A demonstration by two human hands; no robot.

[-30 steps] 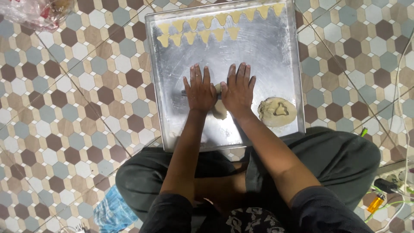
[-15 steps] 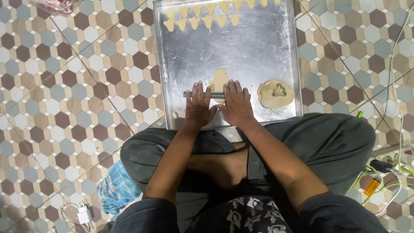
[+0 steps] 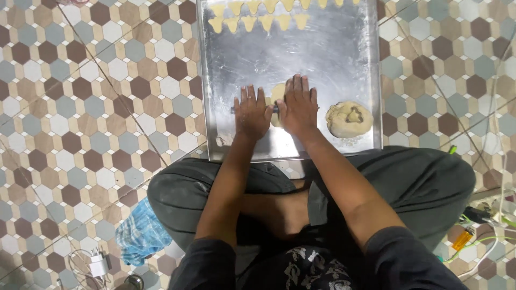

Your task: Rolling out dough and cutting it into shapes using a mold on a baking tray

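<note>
A large metal baking tray [image 3: 344,59] lies on the tiled floor in front of my crossed legs. My left hand [image 3: 251,111] and my right hand [image 3: 299,103] press flat, fingers spread, on a thin dark rolling pin [image 3: 276,109] lying across a small piece of yellow dough [image 3: 278,94]. Most of the pin is hidden under my palms. To the right lies a flattened dough round [image 3: 349,118] with a shape cut out of its middle. Several small cut dough pieces [image 3: 258,22] sit in rows at the tray's far edge.
A patterned hexagon-tile floor [image 3: 97,107] surrounds the tray. A blue cloth [image 3: 141,234] lies by my left knee, a white charger with cable [image 3: 98,265] near it. Cables and small tools [image 3: 473,225] lie at the right by my knee.
Both hands have slid away from me up the tray, rolling the pin over the dough. The view has shifted, so the tray sits higher in frame.
</note>
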